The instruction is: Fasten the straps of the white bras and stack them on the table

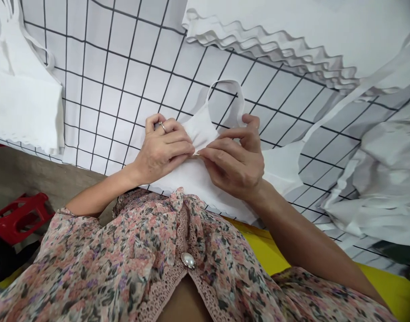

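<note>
A white strapped top [198,174] lies on a white cloth with a black grid [124,80] at the table's near edge. My left hand [164,150], a ring on one finger, is closed and pinches the top's fabric near its upper edge. My right hand [234,161] is closed too, fingertips meeting the left hand's on the same fold. The thumb of the right hand holds the base of the strap loop [225,87]. Both hands press the fabric together at the middle of the garment.
Another white top [22,103] lies at the far left. A stack of white scalloped pieces [275,49] sits at the back right, and a heap of white garments [382,179] at the right. A red plastic stool [17,217] stands low left. A yellow surface [268,250] shows below the table.
</note>
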Demonstrator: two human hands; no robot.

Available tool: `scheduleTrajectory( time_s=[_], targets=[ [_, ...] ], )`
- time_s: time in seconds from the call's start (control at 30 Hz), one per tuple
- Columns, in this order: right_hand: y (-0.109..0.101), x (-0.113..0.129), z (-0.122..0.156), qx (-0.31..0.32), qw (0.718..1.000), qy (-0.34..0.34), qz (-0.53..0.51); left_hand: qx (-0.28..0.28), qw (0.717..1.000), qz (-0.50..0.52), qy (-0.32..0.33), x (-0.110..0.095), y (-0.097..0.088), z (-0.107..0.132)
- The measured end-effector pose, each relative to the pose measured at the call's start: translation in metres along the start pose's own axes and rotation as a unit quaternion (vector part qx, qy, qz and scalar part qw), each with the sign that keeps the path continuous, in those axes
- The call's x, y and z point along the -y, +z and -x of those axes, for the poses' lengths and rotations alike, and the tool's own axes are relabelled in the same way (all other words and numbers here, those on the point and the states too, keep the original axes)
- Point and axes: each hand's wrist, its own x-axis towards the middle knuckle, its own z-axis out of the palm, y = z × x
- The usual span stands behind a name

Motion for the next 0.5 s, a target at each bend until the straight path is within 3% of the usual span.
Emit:
scheduleTrajectory(
  time_s=[0.2,0.4,0.5],
  targets=[
    [-0.003,0.007,-0.001,0.021,0.999,0.037,-0.009,-0.042,0.998,0.024,0.039,0.003,-0.001,0.0],
    [-0.009,-0.002,-0.019,0.096,0.995,0.03,-0.007,-0.012,1.0,0.017,-0.02,0.002,-0.006,0.0],
    [-0.008,-0.006,-0.026,0.14,0.99,-0.004,0.025,-0.009,0.999,-0.003,-0.033,0.002,-0.007,0.0]
  ],
)
